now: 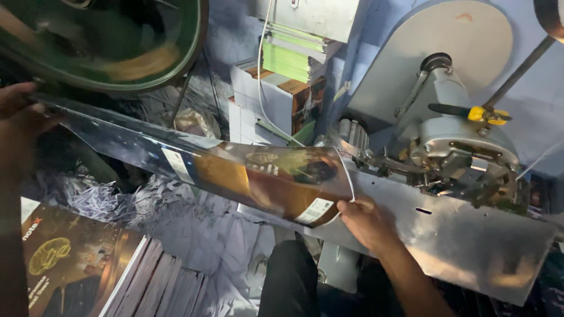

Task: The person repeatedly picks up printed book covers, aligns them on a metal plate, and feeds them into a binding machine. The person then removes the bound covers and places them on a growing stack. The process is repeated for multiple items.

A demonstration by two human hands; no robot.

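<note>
Head view shows a glossy printed sheet bowed in the air between both hands, above paper shreds and left of the stitching machine. The right hand pinches its lower right edge; the left hand grips the far left end. The sheet looks light, floppy and slick, likely to crease, so it seems best held at opposite edges, as it is here
</note>
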